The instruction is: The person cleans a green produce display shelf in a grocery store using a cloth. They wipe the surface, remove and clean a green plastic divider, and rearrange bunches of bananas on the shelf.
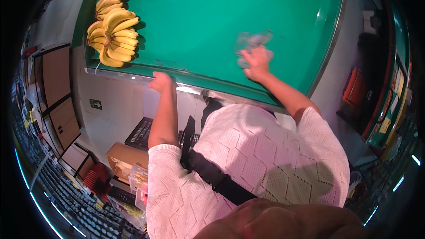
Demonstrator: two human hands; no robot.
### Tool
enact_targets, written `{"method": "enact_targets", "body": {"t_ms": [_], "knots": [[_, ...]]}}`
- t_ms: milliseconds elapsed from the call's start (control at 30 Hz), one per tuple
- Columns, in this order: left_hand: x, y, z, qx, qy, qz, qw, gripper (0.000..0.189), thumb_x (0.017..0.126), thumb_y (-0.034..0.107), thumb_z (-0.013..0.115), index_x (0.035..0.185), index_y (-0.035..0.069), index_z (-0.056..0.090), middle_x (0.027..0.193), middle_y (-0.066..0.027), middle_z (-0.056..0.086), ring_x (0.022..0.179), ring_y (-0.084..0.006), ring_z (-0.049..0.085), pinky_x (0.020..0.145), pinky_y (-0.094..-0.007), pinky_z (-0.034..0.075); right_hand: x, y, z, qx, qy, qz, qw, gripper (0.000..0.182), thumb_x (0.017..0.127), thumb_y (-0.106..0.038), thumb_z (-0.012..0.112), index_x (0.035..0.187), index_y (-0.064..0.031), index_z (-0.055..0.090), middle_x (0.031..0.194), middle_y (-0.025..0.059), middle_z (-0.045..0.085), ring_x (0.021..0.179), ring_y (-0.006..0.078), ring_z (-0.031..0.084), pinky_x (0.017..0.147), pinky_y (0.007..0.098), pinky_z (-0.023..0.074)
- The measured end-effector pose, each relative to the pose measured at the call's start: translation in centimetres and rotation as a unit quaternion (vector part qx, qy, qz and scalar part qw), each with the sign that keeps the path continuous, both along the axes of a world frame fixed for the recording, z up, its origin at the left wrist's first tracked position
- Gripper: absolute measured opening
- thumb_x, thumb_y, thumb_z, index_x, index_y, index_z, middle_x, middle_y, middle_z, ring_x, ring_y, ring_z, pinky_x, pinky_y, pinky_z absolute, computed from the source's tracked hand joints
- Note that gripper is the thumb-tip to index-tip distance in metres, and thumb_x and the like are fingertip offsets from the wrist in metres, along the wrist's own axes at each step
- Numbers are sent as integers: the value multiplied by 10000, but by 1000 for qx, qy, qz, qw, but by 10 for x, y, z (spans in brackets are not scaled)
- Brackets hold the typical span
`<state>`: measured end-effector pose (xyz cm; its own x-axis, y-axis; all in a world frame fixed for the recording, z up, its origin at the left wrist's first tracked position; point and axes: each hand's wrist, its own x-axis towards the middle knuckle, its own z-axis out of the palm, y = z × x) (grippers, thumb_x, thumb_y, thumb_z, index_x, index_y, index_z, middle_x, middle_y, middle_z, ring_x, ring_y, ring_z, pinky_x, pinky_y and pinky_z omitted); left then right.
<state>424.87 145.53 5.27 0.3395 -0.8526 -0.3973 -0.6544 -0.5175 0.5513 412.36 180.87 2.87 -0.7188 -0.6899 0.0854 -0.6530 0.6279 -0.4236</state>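
Note:
A green display table [199,16] with raised sides and a metal-trimmed rim spreads before me. My left hand [162,81] holds its near rim, to the right of the banana bunches. Over the green surface, right of the middle, my right hand [257,61] grips a crumpled greyish cloth [247,39]; both are blurred, and the cloth may be thin plastic. Several bunches of yellow bananas [114,39] lie along the table's left side. Small dark marks [182,70] show along the near inner edge.
Below left are a black plastic crate [141,132], a cardboard box [127,154] and clear plastic tubs [138,176]. Brown panelled boxes [54,76] stand farther left. An orange crate [353,86] sits on the right, beside another stand. A floor arrow sign [96,104] is visible.

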Motion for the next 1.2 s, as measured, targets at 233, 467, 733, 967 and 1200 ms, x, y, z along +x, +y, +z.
{"method": "enact_targets", "body": {"t_ms": [233, 467, 733, 967, 1200], "knots": [[-8, -4, 3, 6, -84, -8, 996, 581, 920, 358, 549, 1255, -73, 349, 1166, -310, 598, 991, -460, 638, 825, -544, 553, 5, -197, -4, -35, -87, 240, 966, 671, 670, -78, 721, 1318, -155, 563, 1264, 120, 575, 1315, 308, 435, 1092, 535, 297], [-13, 12, 26, 24, 3, 15, 1000, 580, 923, 330, 542, 1297, -50, 315, 1204, -309, 576, 1015, -469, 624, 830, -561, 559, 25, -65, -1, -29, -187, 179, 966, 515, 659, 35, 605, 1126, -181, 624, 1020, 68, 610, 1022, 290, 547, 803, 462, 360], [-3, 4, 17, 23, 34, 2, 999, 531, 933, 262, 545, 1293, -49, 309, 1159, -328, 587, 1016, -481, 615, 889, -553, 504, 34, 153, 63, 210, -288, -30, 934, 422, 697, -43, 597, 1088, -195, 640, 1078, 140, 648, 1072, 367, 588, 844, 506, 459], [4, -5, -4, 20, 6, -3, 1000, 470, 945, 254, 537, 1217, -71, 333, 1130, -359, 581, 1024, -507, 601, 902, -578, 465, 53, 17, 41, 63, -259, 16, 964, 357, 709, -92, 615, 1065, -117, 621, 1084, 168, 639, 1037, 380, 601, 825, 478, 490], [8, -9, -8, 13, -21, -33, 999, 407, 974, 277, 495, 1124, -86, 387, 1085, -391, 567, 1002, -531, 584, 878, -589, 442, 49, -260, 20, -6, -272, 141, 952, 427, 709, -134, 604, 1136, -124, 614, 1037, 179, 618, 1004, 391, 591, 809, 499, 477]]}}
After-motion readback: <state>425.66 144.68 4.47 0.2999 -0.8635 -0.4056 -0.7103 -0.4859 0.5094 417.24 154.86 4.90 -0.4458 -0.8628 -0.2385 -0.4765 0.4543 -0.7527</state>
